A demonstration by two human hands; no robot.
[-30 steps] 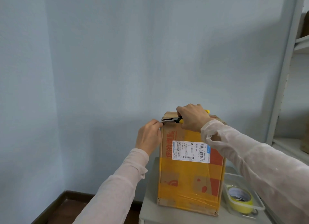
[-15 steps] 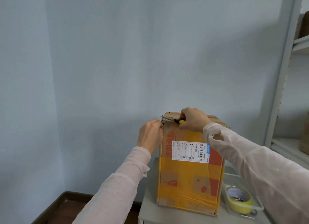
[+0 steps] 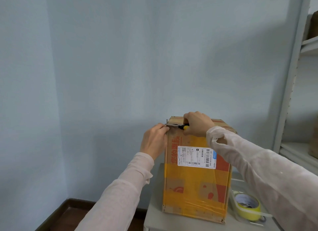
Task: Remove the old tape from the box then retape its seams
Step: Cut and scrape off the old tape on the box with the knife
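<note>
Almost nothing moved over the last second. Same place as before, upper left corner of the box (image 3: 196, 175), standing upright on the worktop (image 3: 153, 211) at lower centre of the frame. Gripping the yellow-and-black tool (image 3: 179, 126) with the right hand (image 3: 197, 125), fingers clenched round the handle, metal tip pointing left across the corner. One small change: the yellow handle end seen poking out beyond the knuckles a second ago is now hidden under the hand, tip a shade lower at the edge. Left hand (image 3: 154, 139) just left of the corner, fingertips bunched right at the tool tip; cannot tell whether pinching a tape end or only bracing the cardboard.

Meaning for the task, as a judgement: still working the first corner loose, no strip lifted yet. Old tape (image 3: 189, 204) untouched across the front face, retaping not yet begun.

Counted:
- two hands, both at the top left corner of the box
- one box
- one tool
- one white shipping label (image 3: 196, 155), upper front face
- at least two broad yellow bands of old tape on the front
- one roll of tape (image 3: 247, 207), lower right, lying in one clear tray (image 3: 238, 180) just beside the box
</note>
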